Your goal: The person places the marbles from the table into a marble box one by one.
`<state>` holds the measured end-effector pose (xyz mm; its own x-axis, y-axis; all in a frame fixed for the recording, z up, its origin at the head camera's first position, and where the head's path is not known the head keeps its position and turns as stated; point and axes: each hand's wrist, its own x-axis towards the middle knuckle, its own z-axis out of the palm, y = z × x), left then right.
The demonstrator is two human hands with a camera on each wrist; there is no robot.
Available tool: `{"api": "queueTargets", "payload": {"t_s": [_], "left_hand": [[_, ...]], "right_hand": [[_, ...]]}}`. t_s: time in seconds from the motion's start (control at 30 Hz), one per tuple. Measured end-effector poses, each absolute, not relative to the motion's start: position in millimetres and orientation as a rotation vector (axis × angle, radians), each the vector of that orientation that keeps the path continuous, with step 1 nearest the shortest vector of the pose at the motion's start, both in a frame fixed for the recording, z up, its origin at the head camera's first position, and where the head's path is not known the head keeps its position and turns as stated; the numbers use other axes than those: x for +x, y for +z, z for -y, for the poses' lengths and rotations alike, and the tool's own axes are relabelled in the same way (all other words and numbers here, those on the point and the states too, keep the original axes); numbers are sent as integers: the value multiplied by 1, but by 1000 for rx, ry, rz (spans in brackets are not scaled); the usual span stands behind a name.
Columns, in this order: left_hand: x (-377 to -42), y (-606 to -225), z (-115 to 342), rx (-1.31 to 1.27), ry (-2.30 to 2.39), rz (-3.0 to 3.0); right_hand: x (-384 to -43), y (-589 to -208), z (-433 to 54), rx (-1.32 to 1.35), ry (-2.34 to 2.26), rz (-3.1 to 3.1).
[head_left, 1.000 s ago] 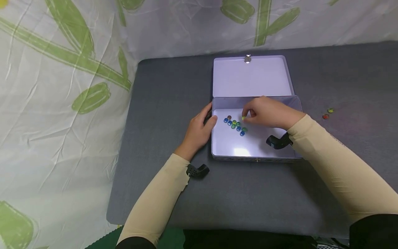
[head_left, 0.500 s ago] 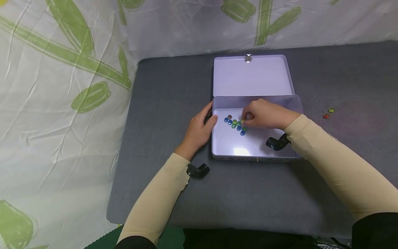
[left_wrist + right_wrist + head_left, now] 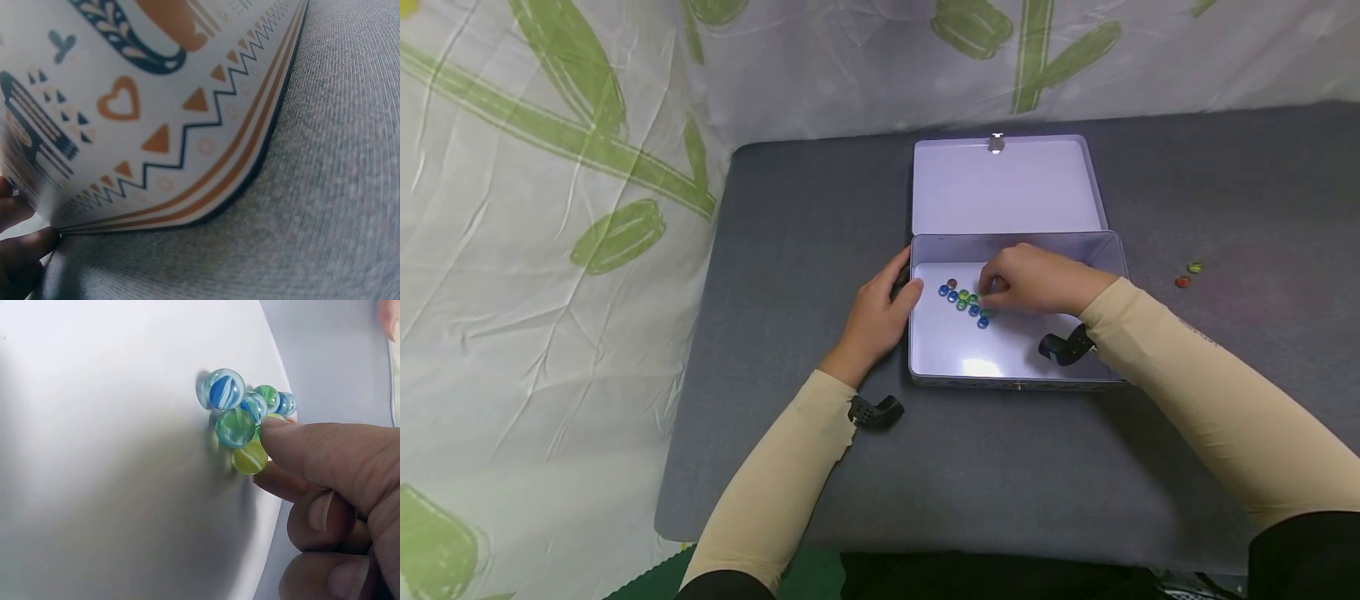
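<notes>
A metal tin box [image 3: 955, 354] with a white inside and a patterned outer wall [image 3: 119, 100] lies open on the table. My left hand [image 3: 880, 308] holds its left wall, thumb over the rim and fingers outside. Inside, my right hand [image 3: 1037, 279] pinches a yellow marble [image 3: 250, 456] between thumb and index finger, low at the box floor. That marble sits against a green marble [image 3: 235, 427]. Beyond them lie more glass marbles, among them a blue one [image 3: 224, 389] and a brown one [image 3: 952, 283]; the right fingers hide part of the cluster.
The box's lid [image 3: 1007, 185] is folded back behind it, with a metal clasp [image 3: 996, 143] at its far edge. To the right of the box, a red marble [image 3: 1183, 282] and a yellow-green marble [image 3: 1195, 267] lie on the grey table [image 3: 805, 233].
My right hand has moved slightly left and toward me, bringing the yellow marble down to the cluster. The left hand stays on the box wall.
</notes>
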<state>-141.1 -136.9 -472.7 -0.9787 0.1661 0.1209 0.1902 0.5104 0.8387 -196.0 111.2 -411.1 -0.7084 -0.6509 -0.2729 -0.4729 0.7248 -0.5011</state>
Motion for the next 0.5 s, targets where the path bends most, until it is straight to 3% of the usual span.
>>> {"api": "queueTargets", "payload": {"t_s": [0.5], "left_hand": [[-140,-473,137,-327,-1506,2716]], "right_hand": [[-195,-409,-112,-880,-577,-2499]]}}
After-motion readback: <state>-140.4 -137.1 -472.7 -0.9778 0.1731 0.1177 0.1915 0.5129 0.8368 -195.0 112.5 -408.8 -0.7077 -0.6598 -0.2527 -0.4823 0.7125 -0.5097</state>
